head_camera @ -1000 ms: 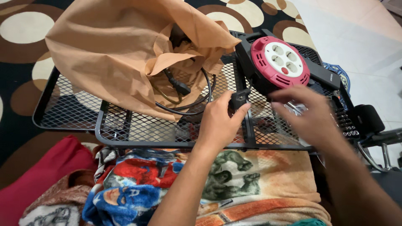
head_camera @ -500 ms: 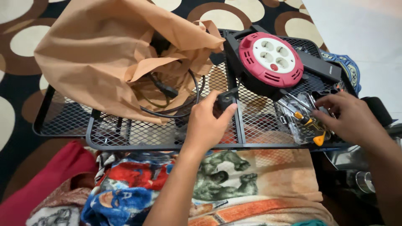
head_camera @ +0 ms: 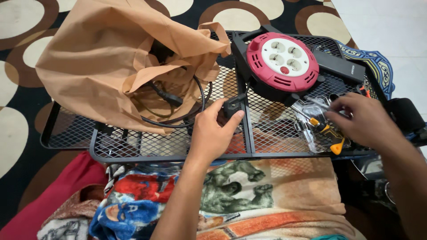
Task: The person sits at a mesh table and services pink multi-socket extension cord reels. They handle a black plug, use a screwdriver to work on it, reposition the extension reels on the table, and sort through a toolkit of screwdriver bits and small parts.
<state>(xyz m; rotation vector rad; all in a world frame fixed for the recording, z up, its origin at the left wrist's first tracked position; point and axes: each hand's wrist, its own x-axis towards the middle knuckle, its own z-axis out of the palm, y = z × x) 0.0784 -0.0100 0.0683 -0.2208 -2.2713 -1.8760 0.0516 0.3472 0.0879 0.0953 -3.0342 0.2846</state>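
My left hand (head_camera: 212, 132) grips a black plug (head_camera: 233, 106) on the black wire-mesh tray (head_camera: 169, 141), just below a red and white cable reel (head_camera: 283, 63) in its black frame. My right hand (head_camera: 361, 120) rests on a clear bag of small tools (head_camera: 311, 116) at the tray's right, fingers curled on it beside a yellow-and-black screwdriver (head_camera: 328, 132). A tan cloth bag (head_camera: 106, 58) lies open at the left, with black cables (head_camera: 178, 106) spilling from its mouth towards my left hand.
A black rectangular box (head_camera: 339, 66) lies behind the reel. The tray sits over a brown and cream circle-patterned carpet (head_camera: 22, 89). A colourful printed blanket (head_camera: 187, 200) covers my lap. White floor tiles (head_camera: 391, 26) lie at the upper right, and a black object (head_camera: 402, 113) beside the tray.
My left hand stays on the black plug. My right hand has moved from above the tray's right side down onto the tool bag. The view shifted slightly.
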